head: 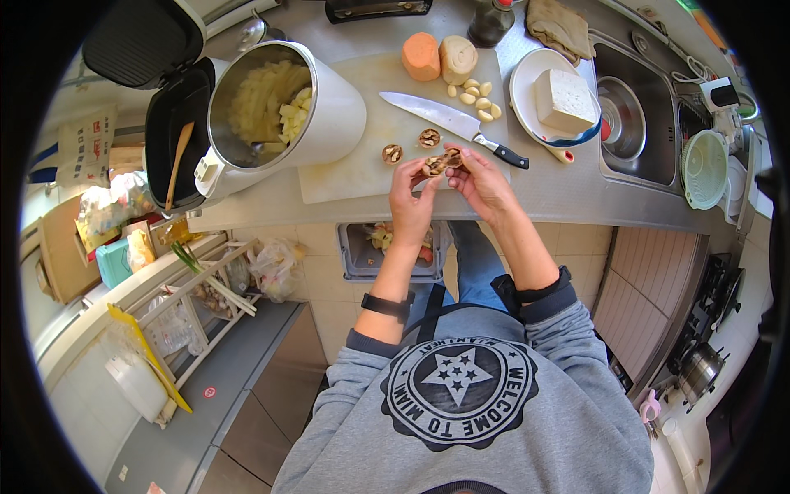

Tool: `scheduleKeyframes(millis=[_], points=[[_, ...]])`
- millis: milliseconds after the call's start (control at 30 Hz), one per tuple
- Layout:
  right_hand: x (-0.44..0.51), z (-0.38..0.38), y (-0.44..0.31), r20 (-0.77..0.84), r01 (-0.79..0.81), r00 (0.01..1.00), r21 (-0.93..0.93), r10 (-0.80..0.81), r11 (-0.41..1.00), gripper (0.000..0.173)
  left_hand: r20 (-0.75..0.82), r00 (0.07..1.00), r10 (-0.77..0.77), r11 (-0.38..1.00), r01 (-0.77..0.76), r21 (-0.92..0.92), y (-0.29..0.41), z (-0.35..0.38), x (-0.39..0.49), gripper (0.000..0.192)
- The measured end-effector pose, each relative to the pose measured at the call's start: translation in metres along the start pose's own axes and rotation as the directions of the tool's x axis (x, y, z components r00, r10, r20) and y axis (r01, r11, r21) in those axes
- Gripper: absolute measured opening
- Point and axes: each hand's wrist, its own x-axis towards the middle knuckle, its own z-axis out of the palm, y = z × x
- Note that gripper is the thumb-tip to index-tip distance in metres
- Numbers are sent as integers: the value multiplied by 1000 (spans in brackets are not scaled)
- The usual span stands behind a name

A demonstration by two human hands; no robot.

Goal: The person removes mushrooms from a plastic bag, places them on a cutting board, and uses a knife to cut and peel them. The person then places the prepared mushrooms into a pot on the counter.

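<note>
My left hand grips a walnut half between thumb and fingers, its brown kernel showing. Another piece of walnut is pinched in my right hand, right up against the first; whether the two are fully apart is hidden. Both hands are over the front of a white cutting board. Beyond my fingers lie two opened walnut halves, kernels upward. A kitchen knife rests on the board, its black handle pointing towards my right. Several peeled garlic cloves sit behind the blade.
An orange root vegetable chunk and a pale one stand at the board's back. Left is a white pot with chopped pale pieces. Tofu sits on a plate right, beside the sink. Below, a waste bin holds scraps.
</note>
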Motion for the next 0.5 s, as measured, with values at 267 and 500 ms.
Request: scheduleKeyframes(millis=[267, 500], points=[[2, -8, 2, -120, 83, 987, -168, -104, 982, 33, 29, 965, -262, 944, 262, -202, -5, -9, -5, 36], [2, -16, 6, -197, 94, 965, -360, -174, 928, 31, 127, 992, 8, 941, -51, 335, -3, 2, -7, 39]])
